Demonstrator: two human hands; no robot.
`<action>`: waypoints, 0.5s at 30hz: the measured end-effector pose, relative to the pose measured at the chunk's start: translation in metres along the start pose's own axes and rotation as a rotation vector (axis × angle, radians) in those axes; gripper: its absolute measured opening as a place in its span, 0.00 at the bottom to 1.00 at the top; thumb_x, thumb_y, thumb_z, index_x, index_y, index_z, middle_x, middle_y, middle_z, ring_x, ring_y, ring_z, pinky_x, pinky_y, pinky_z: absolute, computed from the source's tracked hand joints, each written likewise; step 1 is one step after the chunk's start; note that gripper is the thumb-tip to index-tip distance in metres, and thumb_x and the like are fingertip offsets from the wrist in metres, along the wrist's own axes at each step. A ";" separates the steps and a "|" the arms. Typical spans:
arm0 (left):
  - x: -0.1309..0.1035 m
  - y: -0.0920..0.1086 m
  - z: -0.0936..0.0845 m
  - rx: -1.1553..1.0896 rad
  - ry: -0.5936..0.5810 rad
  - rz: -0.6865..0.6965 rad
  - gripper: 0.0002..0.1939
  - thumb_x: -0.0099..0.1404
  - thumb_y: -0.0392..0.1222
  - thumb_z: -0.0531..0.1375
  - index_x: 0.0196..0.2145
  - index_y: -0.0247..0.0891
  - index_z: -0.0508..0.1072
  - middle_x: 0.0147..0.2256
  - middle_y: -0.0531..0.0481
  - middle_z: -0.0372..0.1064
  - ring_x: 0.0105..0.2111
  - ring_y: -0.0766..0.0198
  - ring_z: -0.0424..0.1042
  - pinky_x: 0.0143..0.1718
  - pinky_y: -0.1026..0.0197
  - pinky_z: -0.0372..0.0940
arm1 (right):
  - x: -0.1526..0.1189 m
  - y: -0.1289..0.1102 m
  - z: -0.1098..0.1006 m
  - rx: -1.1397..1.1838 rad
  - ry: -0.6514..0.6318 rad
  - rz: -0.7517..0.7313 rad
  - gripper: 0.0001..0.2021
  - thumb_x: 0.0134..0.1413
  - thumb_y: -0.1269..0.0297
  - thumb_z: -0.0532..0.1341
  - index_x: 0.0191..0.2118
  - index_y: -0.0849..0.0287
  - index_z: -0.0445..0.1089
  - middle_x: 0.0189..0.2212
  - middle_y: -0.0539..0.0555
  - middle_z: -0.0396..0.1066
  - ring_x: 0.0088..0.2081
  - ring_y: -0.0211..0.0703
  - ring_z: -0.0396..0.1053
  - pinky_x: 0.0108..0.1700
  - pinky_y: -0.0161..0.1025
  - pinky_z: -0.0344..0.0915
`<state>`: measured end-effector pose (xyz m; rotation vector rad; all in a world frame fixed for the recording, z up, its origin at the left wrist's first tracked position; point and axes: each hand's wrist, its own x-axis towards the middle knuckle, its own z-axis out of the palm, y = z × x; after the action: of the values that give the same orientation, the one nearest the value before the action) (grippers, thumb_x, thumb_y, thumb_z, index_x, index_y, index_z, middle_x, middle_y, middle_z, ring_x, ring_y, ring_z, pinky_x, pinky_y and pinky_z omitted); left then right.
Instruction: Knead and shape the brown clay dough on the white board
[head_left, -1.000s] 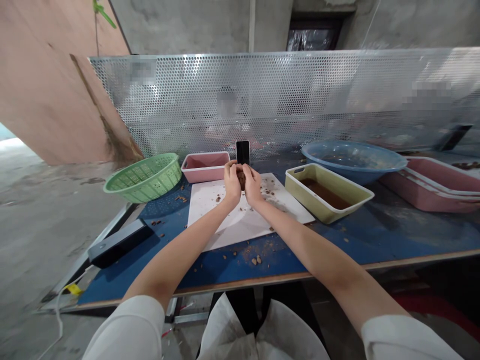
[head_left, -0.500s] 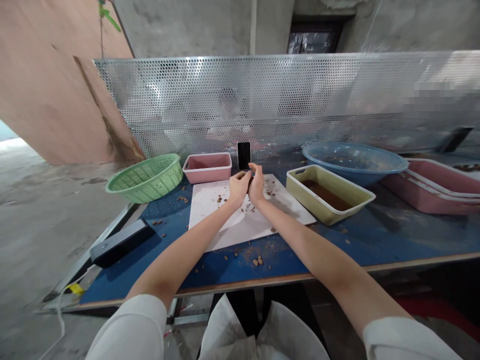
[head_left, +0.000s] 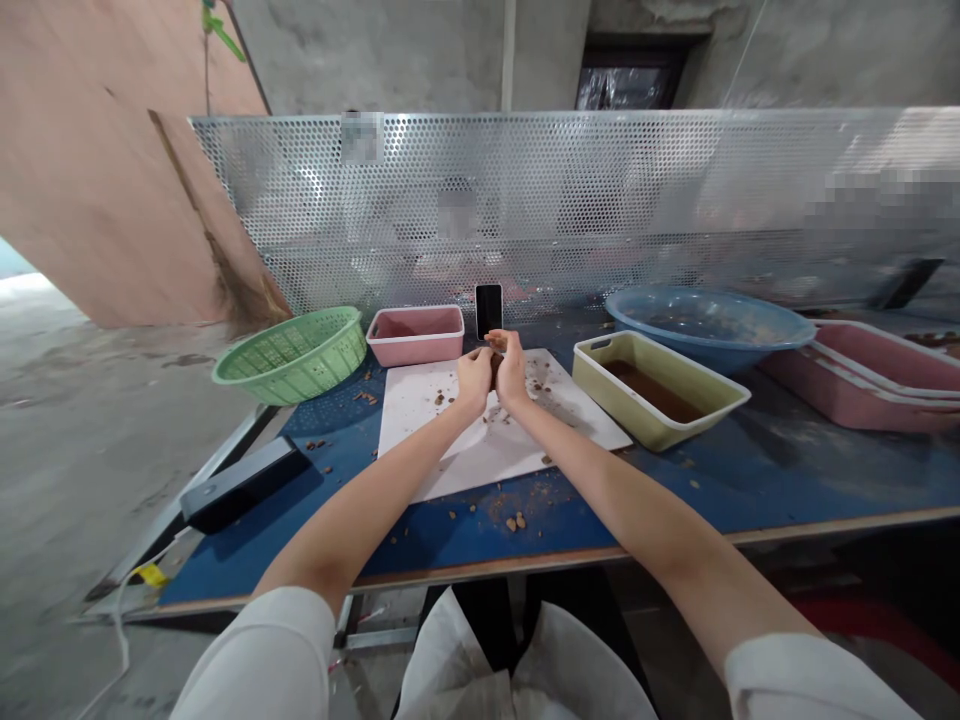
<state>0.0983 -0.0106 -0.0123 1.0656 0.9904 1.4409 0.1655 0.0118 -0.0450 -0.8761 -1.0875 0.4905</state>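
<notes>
Both hands meet over a white board on the blue table. Between them is a dark brown lump, like clay or mud, mostly hidden by the fingers. My left hand curls round its left side. My right hand presses against the right side with fingers bent over the top. Brown crumbs and small clods lie scattered on the board around the hands. A phone with a dark screen stands upright just beyond them.
Behind the board stand a pink basin and a green basket. To the right are an olive basin with brown liquid, a blue basin and stacked pink basins. A dark box lies left; perforated metal closes the back.
My right hand's fingers have shifted slightly left and tipped over the lump, and more of the lump shows between the hands. The things on the table have stayed put.
</notes>
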 end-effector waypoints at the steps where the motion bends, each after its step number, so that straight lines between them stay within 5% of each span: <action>1: 0.001 0.002 0.001 -0.047 0.010 -0.049 0.14 0.63 0.41 0.63 0.21 0.37 0.69 0.20 0.55 0.61 0.22 0.68 0.56 0.26 0.65 0.53 | 0.000 -0.004 -0.004 -0.057 -0.016 -0.060 0.26 0.75 0.43 0.41 0.46 0.52 0.71 0.48 0.58 0.78 0.53 0.49 0.75 0.60 0.48 0.68; 6: 0.004 0.016 0.003 -0.361 -0.056 -0.299 0.21 0.75 0.56 0.54 0.31 0.38 0.73 0.25 0.50 0.68 0.28 0.62 0.69 0.32 0.62 0.66 | 0.000 -0.028 -0.029 -0.316 -0.310 -0.520 0.18 0.77 0.51 0.49 0.55 0.50 0.73 0.58 0.58 0.76 0.63 0.53 0.70 0.69 0.56 0.61; 8: 0.006 0.020 0.002 -0.457 -0.102 -0.340 0.23 0.77 0.56 0.49 0.32 0.39 0.71 0.27 0.48 0.70 0.33 0.59 0.74 0.38 0.61 0.70 | 0.000 -0.031 -0.031 -0.336 -0.405 -0.566 0.16 0.74 0.53 0.54 0.55 0.50 0.74 0.59 0.59 0.76 0.63 0.54 0.70 0.68 0.57 0.62; 13: 0.013 0.012 0.002 -0.328 -0.041 -0.367 0.24 0.78 0.59 0.49 0.32 0.40 0.70 0.29 0.46 0.72 0.39 0.55 0.78 0.42 0.58 0.72 | 0.012 -0.024 -0.023 -0.102 -0.176 -0.207 0.12 0.64 0.52 0.62 0.42 0.53 0.78 0.43 0.57 0.81 0.48 0.52 0.78 0.57 0.51 0.71; 15: 0.015 0.006 0.001 -0.177 -0.028 -0.231 0.22 0.77 0.59 0.52 0.34 0.40 0.72 0.35 0.43 0.76 0.44 0.53 0.78 0.47 0.54 0.71 | 0.019 -0.022 -0.022 0.083 -0.027 0.007 0.13 0.59 0.51 0.62 0.38 0.54 0.78 0.37 0.55 0.81 0.42 0.51 0.78 0.52 0.49 0.73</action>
<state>0.0970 0.0038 -0.0043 0.8133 0.9157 1.2946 0.1917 0.0047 -0.0210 -0.8025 -1.0816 0.5511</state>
